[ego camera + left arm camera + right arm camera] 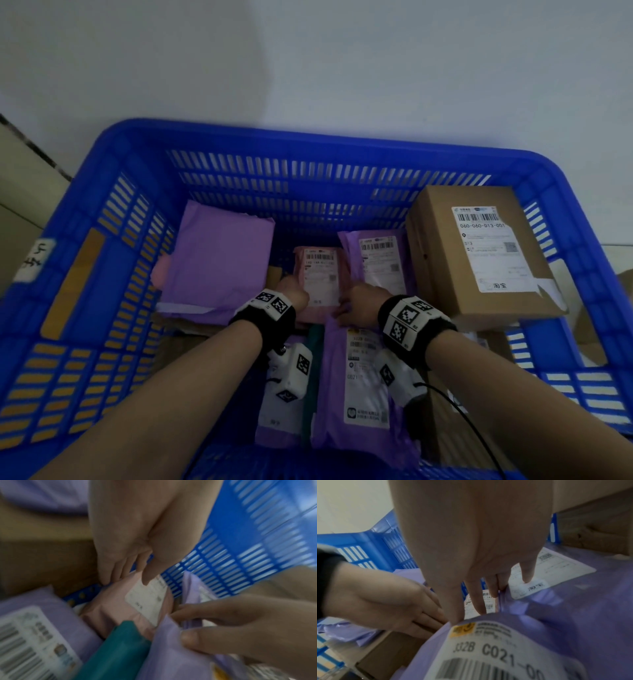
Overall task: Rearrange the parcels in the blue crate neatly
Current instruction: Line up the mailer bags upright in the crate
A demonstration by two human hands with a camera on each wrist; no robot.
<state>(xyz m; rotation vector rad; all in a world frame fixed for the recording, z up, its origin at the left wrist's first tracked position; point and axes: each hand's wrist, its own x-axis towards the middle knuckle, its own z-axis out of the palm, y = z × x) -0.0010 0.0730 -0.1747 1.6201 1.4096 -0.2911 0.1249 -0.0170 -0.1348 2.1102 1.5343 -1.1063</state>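
From the head view, the blue crate (113, 212) holds a cardboard box (479, 253) at the far right, a plain purple bag (219, 257) at the left, a labelled purple bag (380, 263) beside the box, and a small pink parcel (322, 277) low in the middle gap. Both hands reach for that pink parcel: the left hand (291, 291) at its left edge, the right hand (359, 305) at its right. A long purple bag (359, 383) and a green packet (313, 346) lie nearer the person.

In the left wrist view, the left hand's fingers (118, 568) are straight and close together, tips down along the parcel's edge, thumb pressing on its label (147, 599); nothing is curled round it.

In the right wrist view, the right hand's fingers (477, 599) are likewise straight, pushing down between the pink parcel and the labelled purple bag.

The risk, as I judge it: the pink parcel sits wedged between soft bags, so lifting it with flat fingers may let it slip, or drag the neighbouring bags askew.
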